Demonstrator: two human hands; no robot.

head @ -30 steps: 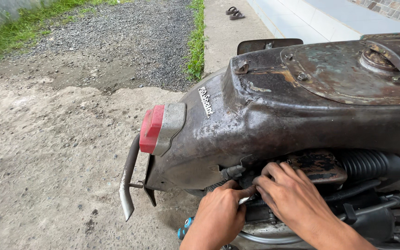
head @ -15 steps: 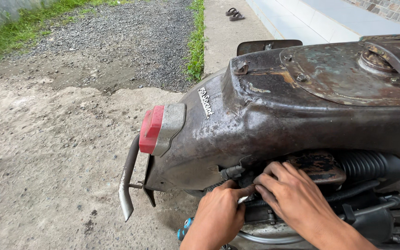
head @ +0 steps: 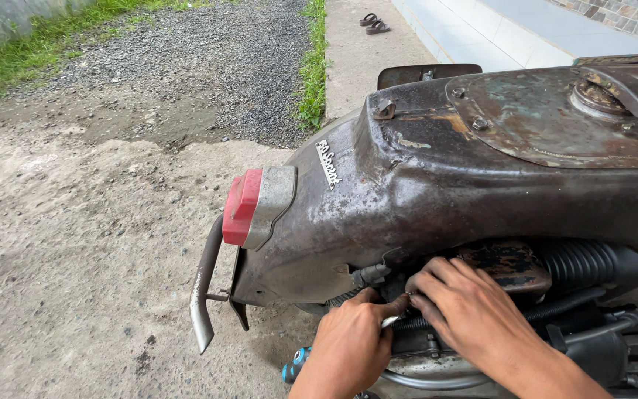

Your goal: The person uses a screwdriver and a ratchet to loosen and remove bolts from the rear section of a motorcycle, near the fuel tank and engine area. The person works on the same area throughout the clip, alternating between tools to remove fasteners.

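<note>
Your left hand (head: 348,343) clamped on a thin metal tool (head: 390,321), your right hand (head: 467,314) fingers apart over the cable (head: 407,323), under the rusty scooter body (head: 437,199), beside the red taillight (head: 242,207).

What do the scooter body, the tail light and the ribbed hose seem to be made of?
Scooter body: seemingly steel, paint worn, rust patches. Tail light: red lens, probably plastic, glossy, in a dull grey metal-looking housing. Ribbed hose: likely black rubber, matte and corrugated.

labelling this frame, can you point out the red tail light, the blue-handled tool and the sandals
red tail light (head: 241,207), head view, middle of the red lens
blue-handled tool (head: 295,364), head view, on the blue handle below the left hand
sandals (head: 373,24), head view, on the pair lying on the concrete path
</note>
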